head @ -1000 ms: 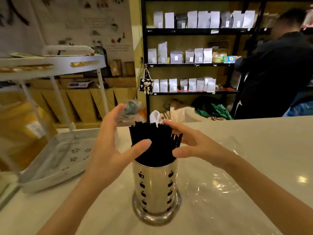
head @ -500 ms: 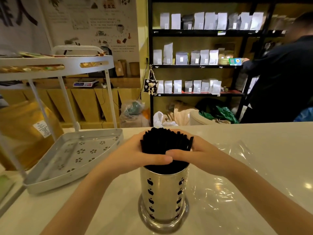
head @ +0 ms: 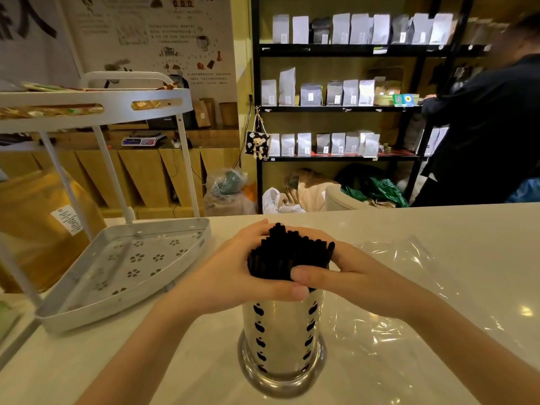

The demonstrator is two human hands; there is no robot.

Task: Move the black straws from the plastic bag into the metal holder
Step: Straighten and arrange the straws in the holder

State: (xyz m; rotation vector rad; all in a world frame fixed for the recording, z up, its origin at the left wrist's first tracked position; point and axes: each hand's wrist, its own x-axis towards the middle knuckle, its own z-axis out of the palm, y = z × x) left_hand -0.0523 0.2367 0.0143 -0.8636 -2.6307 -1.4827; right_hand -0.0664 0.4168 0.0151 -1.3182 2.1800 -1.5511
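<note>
A bundle of black straws [head: 287, 252] stands upright in the shiny metal holder [head: 282, 340], which has dark cut-outs and a round base, at the centre of the white counter. My left hand [head: 233, 276] wraps the bundle from the left, thumb across the front. From the right, my right hand [head: 344, 276] clasps it, thumb over the left thumb. The clear plastic bag [head: 388, 317] lies flat and crumpled on the counter, right of and behind the holder.
A white two-tier metal rack [head: 122, 276] with a perforated lower tray stands at left, with a brown paper bag [head: 35, 223] behind it. A person in dark clothes [head: 491, 133] stands beyond the counter at right, by black shelves of pouches [head: 336, 92].
Both hands closed in from open, apart positions and now clasp the straw bundle together above the holder. The view has shifted slightly.
</note>
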